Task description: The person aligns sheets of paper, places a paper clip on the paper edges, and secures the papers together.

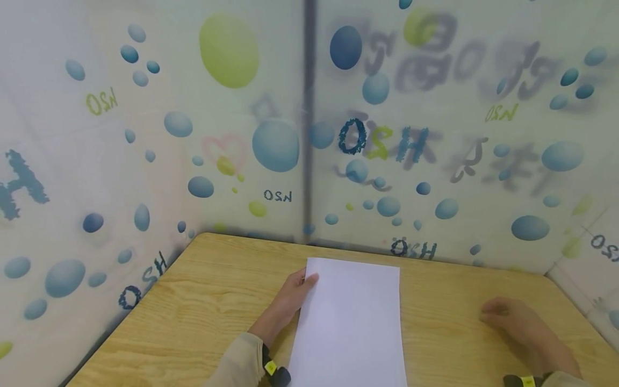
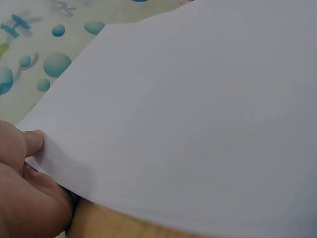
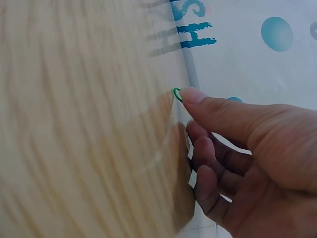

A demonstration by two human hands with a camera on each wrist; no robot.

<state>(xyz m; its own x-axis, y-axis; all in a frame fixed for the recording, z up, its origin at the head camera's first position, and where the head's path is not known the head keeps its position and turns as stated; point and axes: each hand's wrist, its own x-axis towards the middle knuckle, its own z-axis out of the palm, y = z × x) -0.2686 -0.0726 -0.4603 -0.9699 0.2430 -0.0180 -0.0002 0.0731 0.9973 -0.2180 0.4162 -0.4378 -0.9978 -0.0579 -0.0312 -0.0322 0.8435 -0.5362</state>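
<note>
White paper extends from the middle of the table toward the front, its far edge lifted a little in the left wrist view. My left hand grips the paper's left edge near the far corner, with the thumb on top and the other fingers underneath. Off to the right, my right hand is over the table, apart from the paper. Between its thumb and forefinger it pinches a green paper clip, of which only a thin rounded end shows. The remaining fingers are curled.
The wooden table has walls along its left, back and right sides. Pale panels printed with bubbles and letters stand close behind its far edge. A dark vertical post divides the back panels.
</note>
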